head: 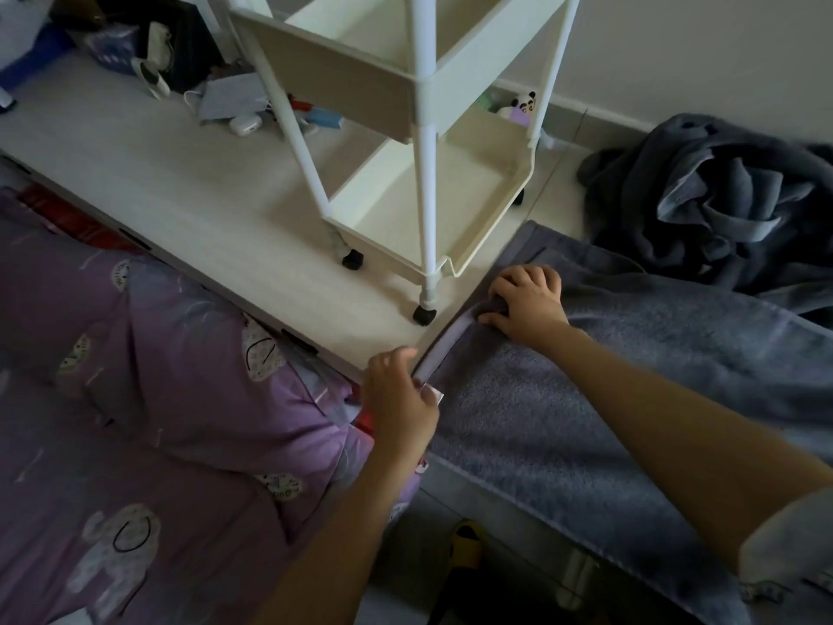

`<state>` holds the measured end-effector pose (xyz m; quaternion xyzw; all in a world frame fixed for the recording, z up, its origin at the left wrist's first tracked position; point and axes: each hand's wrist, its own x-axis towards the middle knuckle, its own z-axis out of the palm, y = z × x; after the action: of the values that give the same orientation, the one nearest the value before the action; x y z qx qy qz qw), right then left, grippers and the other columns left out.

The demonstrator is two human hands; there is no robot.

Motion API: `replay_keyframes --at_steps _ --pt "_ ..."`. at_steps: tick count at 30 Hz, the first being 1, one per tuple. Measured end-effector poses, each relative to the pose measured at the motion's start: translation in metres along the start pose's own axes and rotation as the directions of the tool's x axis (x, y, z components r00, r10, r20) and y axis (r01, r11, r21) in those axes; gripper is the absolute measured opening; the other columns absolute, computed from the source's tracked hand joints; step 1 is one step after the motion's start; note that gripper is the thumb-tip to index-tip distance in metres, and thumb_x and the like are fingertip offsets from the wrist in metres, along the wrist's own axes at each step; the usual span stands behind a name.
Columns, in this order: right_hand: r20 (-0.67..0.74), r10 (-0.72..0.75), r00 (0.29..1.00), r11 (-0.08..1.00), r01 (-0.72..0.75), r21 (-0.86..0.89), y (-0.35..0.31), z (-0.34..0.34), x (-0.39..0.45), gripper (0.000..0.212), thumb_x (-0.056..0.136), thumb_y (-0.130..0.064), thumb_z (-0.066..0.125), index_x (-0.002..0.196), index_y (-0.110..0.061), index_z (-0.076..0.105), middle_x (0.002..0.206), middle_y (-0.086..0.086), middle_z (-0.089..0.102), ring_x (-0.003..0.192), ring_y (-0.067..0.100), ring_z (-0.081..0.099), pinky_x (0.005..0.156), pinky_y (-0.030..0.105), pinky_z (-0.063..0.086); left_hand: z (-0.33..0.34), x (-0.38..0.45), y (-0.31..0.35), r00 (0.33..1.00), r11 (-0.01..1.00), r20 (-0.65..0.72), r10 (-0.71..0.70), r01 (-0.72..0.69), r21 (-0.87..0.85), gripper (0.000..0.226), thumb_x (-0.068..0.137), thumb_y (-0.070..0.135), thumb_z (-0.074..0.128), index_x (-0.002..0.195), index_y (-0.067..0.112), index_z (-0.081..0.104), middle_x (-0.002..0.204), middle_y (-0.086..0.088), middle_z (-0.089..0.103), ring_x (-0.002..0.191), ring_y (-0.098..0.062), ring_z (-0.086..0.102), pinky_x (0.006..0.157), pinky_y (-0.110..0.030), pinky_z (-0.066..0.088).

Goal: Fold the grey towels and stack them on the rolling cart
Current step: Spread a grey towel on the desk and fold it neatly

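grey towel [563, 399] spread flat in front of the person, its left short hem running from about 7 o'clock up to 1 o'clock along the edge of the pale platform [180, 196]. left hand [401, 394] sits at the near end of that hem, fingers curled and pinching the banded edge by the small white tag. right hand [527, 304] is at the far end of the same hem, fingers curled down into a bunch of cloth, thumb under a fold. both hands grip, neither is spread flat. towel's long axis runs away from the hands toward 3–4 o'clock, so the free length lies to the person's right; looks like the first fold, and the hem probably has to travel rightward over the body of the towel. rolling cart [432, 182] stands at 12 o'clock just beyond the right hand, its nearest wheel close to the towel's corner; the trays in view hold no towels, so nothing seems stacked yet. right hand is the nearer one to the cart. dark heap of unfolded towels [712, 191] on the floor at 2 o'clock, well apart from both hands. purple patterned bedding [157, 399] at 9 o'clock, beside the left hand.
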<state>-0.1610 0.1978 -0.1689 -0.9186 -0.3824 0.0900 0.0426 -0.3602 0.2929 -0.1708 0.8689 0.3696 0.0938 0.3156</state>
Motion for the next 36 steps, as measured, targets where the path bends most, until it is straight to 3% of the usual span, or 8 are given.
replay_keyframes --at_steps 5,9,15,17,19,23,29,36 --pt "0.069 -0.087 0.994 0.996 0.089 -0.016 0.017 -0.017 0.019 0.046 0.08 -0.058 0.057 0.111 -0.023 0.058 0.127 -0.002 0.052 0.132 0.024 0.025 0.111 0.043 0.003 0.035 0.028 0.037 0.929 0.944 0.174 0.327 -0.312 -0.109 0.032 0.087 0.003 0.051 0.118 0.008 0.059 0.121 -0.009 0.056 0.115 -0.024 0.049 0.099 -0.03 0.038" --pt "0.162 -0.128 0.979 0.989 0.138 -0.054 0.046 -0.036 0.035 0.037 0.086 -0.058 0.048 0.104 -0.027 0.056 0.122 -0.006 0.055 0.129 0.023 0.029 0.107 0.045 0.01 0.059 0.05 0.036 0.944 0.951 0.131 0.303 -0.291 -0.1 0.038 0.091 0.019 0.044 0.125 0.006 0.057 0.114 -0.013 0.056 0.108 -0.028 0.052 0.097 -0.036 0.042" --pt "0.342 -0.054 0.938 0.955 0.149 -0.258 0.085 -0.049 0.057 0.037 0.09 -0.054 0.042 0.12 -0.035 0.053 0.131 -0.003 0.045 0.128 0.028 0.027 0.109 0.048 0.014 0.076 0.053 0.042 0.952 0.929 -0.019 0.307 -0.295 0.224 0.046 0.085 0.042 0.041 0.119 0.022 0.065 0.093 -0.006 0.059 0.079 -0.025 0.058 0.07 -0.035 0.051" --pt "0.307 -0.001 0.952 0.977 0.066 -0.201 0.093 -0.057 0.066 0.037 0.09 -0.051 0.046 0.118 -0.027 0.056 0.128 0.004 0.045 0.124 0.032 0.032 0.105 0.046 0.023 0.08 0.051 0.046 0.959 0.931 -0.045 0.281 -0.262 0.253 0.046 0.085 0.043 0.041 0.119 0.023 0.065 0.093 -0.006 0.059 0.078 -0.024 0.058 0.07 -0.034 0.051" --pt "0.201 0.029 0.979 0.996 -0.046 0.078 0.096 -0.061 0.077 0.032 0.087 -0.044 0.058 0.1 -0.015 0.059 0.109 0.011 0.051 0.11 0.034 0.046 0.09 0.037 0.037 0.083 0.049 0.047 0.958 0.933 -0.084 0.274 -0.244 0.264 0.045 0.085 0.041 0.042 0.12 0.022 0.065 0.092 -0.006 0.059 0.077 -0.023 0.057 0.069 -0.033 0.05" --pt "0.101 0.22 0.97 0.837 -0.241 0.492 0.088 -0.045 0.08 0.034 0.076 -0.037 0.073 0.075 -0.01 0.053 0.072 0.001 0.052 0.078 0.022 0.05 0.061 0.028 0.032 0.088 0.047 0.047 0.953 0.939 -0.145 0.267 -0.224 0.26 0.043 0.087 0.037 0.044 0.122 0.02 0.063 0.094 -0.007 0.058 0.079 -0.025 0.055 0.07 -0.036 0.05" --pt "0.329 0.138 0.934 0.894 -0.26 0.364 0.106 -0.065 0.09 0.035 0.084 -0.028 0.067 0.108 -0.002 0.065 0.108 0.014 0.065 0.099 0.027 0.058 0.077 0.026 0.04 0.09 0.045 0.045 0.945 0.923 -0.136 0.299 -0.25 0.291 0.042 0.089 0.036 0.046 0.124 0.019 0.062 0.098 -0.008 0.058 0.085 -0.027 0.054 0.075 -0.039 0.049" --pt "0.062 0.301 0.951 0.913 -0.307 0.268 0.093 -0.039 0.103 0.021 0.085 -0.035 0.062 0.094 -0.017 0.062 0.102 0.008 0.065 0.094 0.026 0.057 0.068 0.028 0.039 0.087 0.04 0.051 0.959 0.921 -0.059 0.279 -0.249 0.3 0.05 0.088 0.043 0.04 0.131 0.022 0.055 0.115 -0.01 0.059 0.098 -0.028 0.058 0.084 -0.041 0.047"
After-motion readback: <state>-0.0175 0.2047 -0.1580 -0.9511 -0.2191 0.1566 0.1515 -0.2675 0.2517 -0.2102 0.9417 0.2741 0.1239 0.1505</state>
